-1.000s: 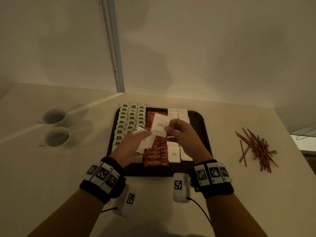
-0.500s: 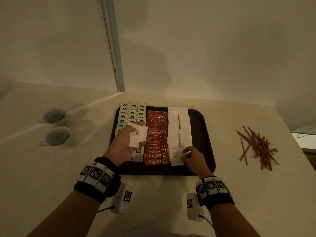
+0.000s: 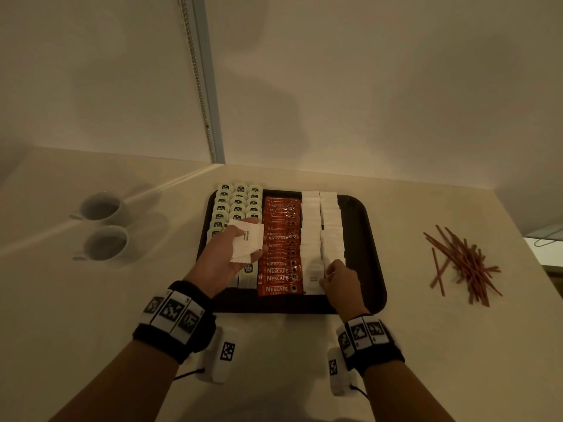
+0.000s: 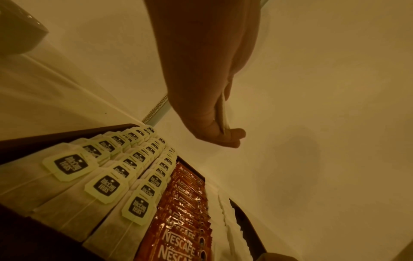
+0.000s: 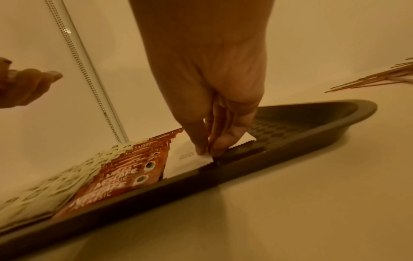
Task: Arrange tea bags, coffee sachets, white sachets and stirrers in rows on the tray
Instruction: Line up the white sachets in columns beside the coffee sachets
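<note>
- Dark tray (image 3: 370, 239) sits on the pale desk (image 3: 426, 345); contents laid in rows running away from the person.
- Tea bags (image 3: 240, 202) with pale green tags: three rows along the tray's left side.
- Coffee sachets (image 3: 281, 248), orange-red, "Nescafe Classic": one overlapped row just right of the tea bags.
- White sachets (image 3: 320, 226): two rows right of the coffee, touching it; bare tray floor beyond them to the right.
- Left hand (image 3: 227, 254) hovers above the tea bags, thumb and fingers pinching a small stack of sugar sachets (image 3: 246, 243), top one printed "White Sugar". Left wrist view shows the stack edge-on between thumb and fingertips.
- Right hand (image 3: 339, 280) is down at the near end of the white rows, fingertips (image 5: 202, 148) bunched and pinching the near right corner of the nearest sachet (image 3: 313, 280), which lies flat on the tray beside the coffee row.
- Stirrers (image 3: 466, 264): loose reddish-brown heap on the desk, right of the tray, well apart from it.
- Two white cups (image 3: 103, 226) on the desk left of the tray, one behind the other.
</note>
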The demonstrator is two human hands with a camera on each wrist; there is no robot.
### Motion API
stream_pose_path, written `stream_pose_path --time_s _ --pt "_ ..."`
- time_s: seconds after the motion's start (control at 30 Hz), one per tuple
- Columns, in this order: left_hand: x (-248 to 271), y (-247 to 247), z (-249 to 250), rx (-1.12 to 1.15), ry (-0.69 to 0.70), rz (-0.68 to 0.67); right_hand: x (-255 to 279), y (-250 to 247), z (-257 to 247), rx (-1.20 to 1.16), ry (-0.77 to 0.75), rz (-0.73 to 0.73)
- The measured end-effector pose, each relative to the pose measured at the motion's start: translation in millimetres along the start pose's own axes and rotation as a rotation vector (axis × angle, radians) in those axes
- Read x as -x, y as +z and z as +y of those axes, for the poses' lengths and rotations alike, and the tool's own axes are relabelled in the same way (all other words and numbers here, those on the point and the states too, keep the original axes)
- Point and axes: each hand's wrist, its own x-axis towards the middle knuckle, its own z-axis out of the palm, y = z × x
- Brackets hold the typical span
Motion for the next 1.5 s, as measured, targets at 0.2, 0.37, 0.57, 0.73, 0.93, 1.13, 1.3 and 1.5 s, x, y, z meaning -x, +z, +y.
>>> stream_pose_path --time_s 0.2,0.37,0.57,0.73,0.93,1.13,1.3,1.5 --pt "-1 1 -2 -0.053 0.01 -0.042 7 -23 -38 -0.204 -0.234 0.076" --pt "2 6 -5 -0.086 0.034 -0.035 22 -46 -105 -0.625 -0.415 -0.184" --pt "1 8 -2 -0.093 0.096 0.069 22 -44 -119 -0.712 -0.396 -0.229" --pt "2 7 0 -0.164 0.207 0.101 29 -49 -114 -0.773 -0.323 -0.404" --pt "0 11 -3 -0.168 0.14 0.107 26 -55 -99 -0.89 -0.246 -0.331" --pt "-1 6 2 0.162 0.061 0.026 10 -68 -29 -0.747 -0.057 -0.003" --pt "-1 2 -3 0.129 0.044 -0.019 -1 -58 32 -0.429 0.066 0.044" --pt "-1 3 -6 -0.003 -0.027 -0.055 -13 -33 54 -0.223 0.082 -0.002"
